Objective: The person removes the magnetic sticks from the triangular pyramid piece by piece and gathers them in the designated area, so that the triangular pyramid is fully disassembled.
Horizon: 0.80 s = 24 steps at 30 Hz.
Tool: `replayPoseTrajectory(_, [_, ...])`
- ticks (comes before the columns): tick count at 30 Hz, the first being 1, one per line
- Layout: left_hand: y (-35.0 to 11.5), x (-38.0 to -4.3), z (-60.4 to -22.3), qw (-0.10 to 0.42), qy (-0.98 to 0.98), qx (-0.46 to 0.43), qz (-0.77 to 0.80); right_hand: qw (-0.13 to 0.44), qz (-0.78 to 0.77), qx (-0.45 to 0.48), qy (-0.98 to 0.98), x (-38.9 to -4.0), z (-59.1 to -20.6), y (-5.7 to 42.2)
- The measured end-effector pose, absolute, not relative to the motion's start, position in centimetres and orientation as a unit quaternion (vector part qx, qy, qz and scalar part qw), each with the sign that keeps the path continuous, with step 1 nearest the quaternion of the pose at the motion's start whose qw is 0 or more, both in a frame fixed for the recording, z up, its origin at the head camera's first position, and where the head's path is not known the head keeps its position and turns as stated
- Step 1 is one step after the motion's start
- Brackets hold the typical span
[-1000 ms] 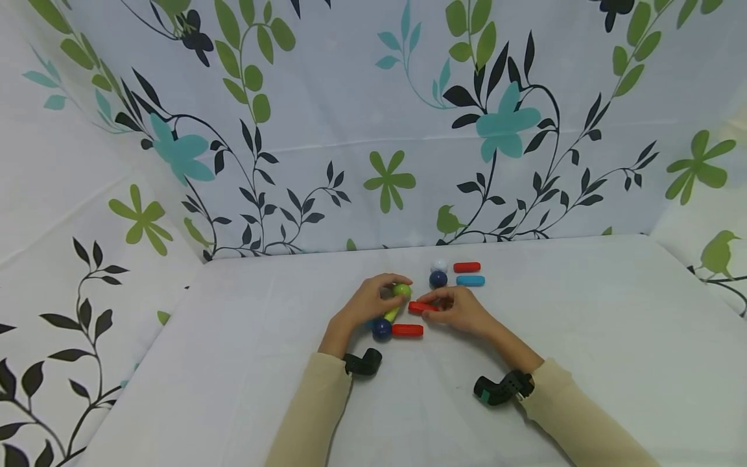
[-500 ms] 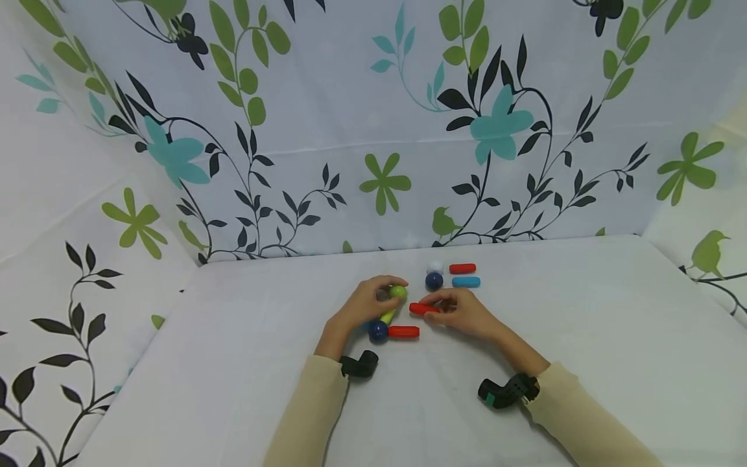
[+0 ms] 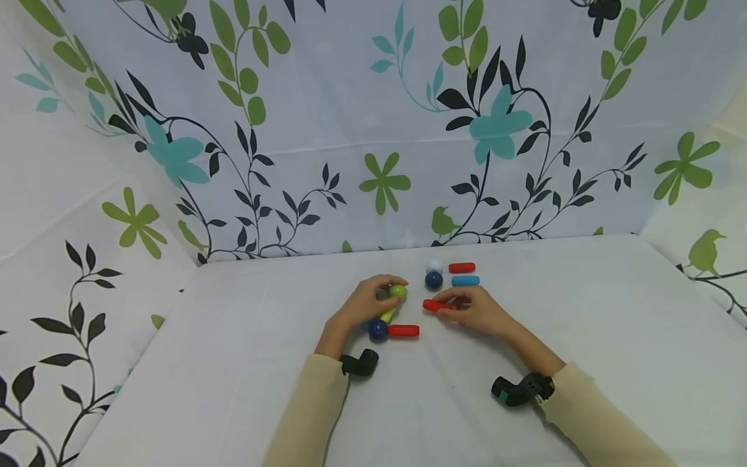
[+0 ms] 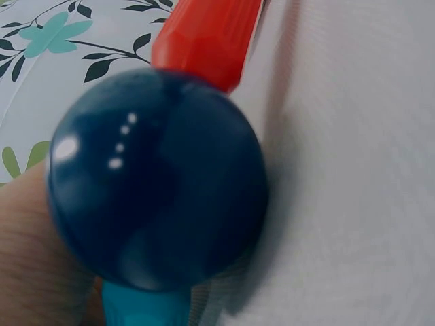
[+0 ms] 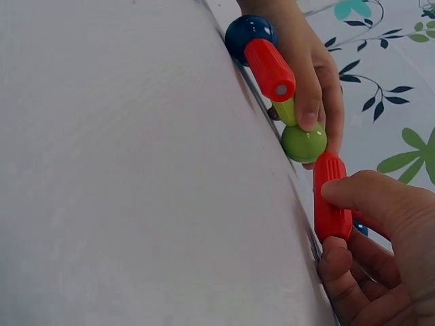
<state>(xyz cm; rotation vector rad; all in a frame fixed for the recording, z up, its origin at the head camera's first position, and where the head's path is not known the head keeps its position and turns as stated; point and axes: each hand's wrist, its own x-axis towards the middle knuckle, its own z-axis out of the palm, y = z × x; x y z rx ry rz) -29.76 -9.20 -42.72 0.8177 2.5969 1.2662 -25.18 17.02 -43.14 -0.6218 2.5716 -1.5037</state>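
My left hand (image 3: pixel 364 303) pinches a lime-green ball (image 5: pixel 304 144) between thumb and fingers. A yellow-green rod (image 3: pixel 388 316) runs from that ball toward a dark blue ball (image 4: pixel 160 183). Joined to or touching the blue ball are a red rod (image 3: pixel 404 331) and a blue rod (image 4: pixel 146 307), the latter mostly hidden behind the left hand. The red rod's free end shows a grey disc in the right wrist view. My right hand (image 3: pixel 481 312) holds another red rod (image 5: pixel 332 204), thumb on one side and fingers on the other. In the head view, that rod is apart from the green ball.
Farther back on the white table (image 3: pixel 233 376) lie a white ball (image 3: pixel 434 266), a dark blue ball (image 3: pixel 434 280), a red rod (image 3: pixel 462 267) and a light blue rod (image 3: pixel 465 281). Patterned cloth (image 3: pixel 327 130) hangs behind the table.
The right hand has moved right with its red rod, widening the gap to the green ball. The left hand keeps its hold, while the head view has shifted slightly.
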Motion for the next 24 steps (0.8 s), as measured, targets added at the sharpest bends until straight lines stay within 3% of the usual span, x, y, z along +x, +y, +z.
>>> replayPoseTrajectory(24, [-9.4,-29.9,-42.6,0.053,0.878,0.266,0.394,0.013,-0.471,-0.142,0.87,-25.1,-42.7,21.1])
